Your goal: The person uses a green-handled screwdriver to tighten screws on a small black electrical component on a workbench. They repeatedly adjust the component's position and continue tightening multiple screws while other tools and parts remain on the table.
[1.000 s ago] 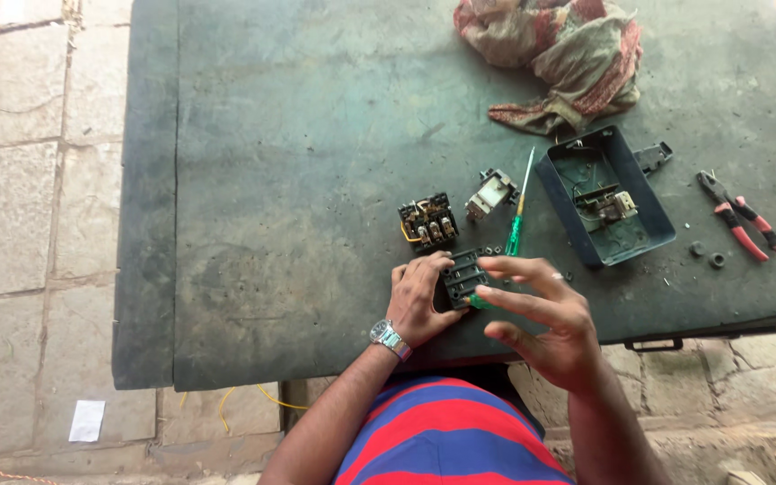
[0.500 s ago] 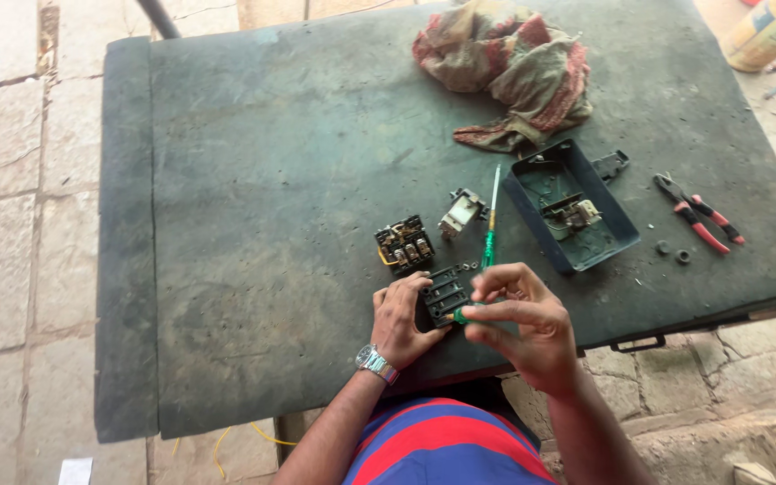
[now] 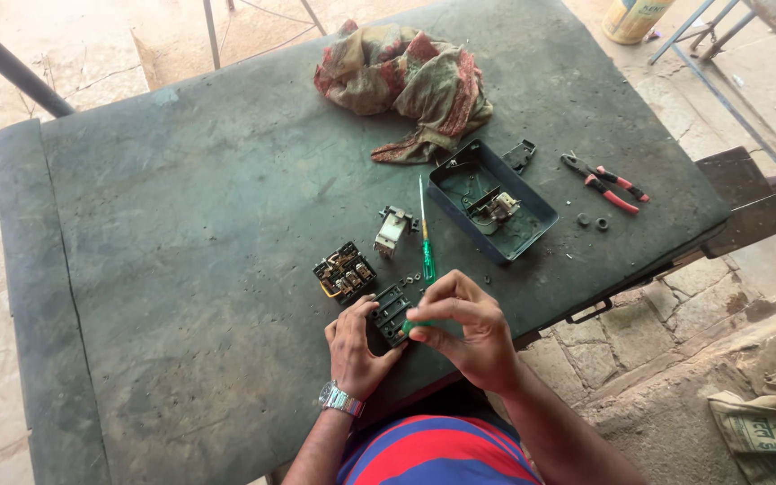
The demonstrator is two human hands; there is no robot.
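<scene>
Low in the frame's centre: left hand [image 3: 352,352] cupped against a black switch block [image 3: 392,313], thumb and fingers closed on its left side. Right hand [image 3: 464,330] curled over the block's right end, fingertips pinched narrow on a small green-tipped tool, mostly hidden. Same hold as a moment ago; hands unmoved on the dark green table [image 3: 181,269]. View swung instead, table now tilted, its right corner showing. Just above the block: copper-wound contactor part [image 3: 343,272], white component [image 3: 392,231], green screwdriver [image 3: 425,235] lying free. Right of centre: open metal box [image 3: 494,199]. Further right: red-handled pliers [image 3: 605,180]. Top centre: crumpled rag [image 3: 406,81].
</scene>
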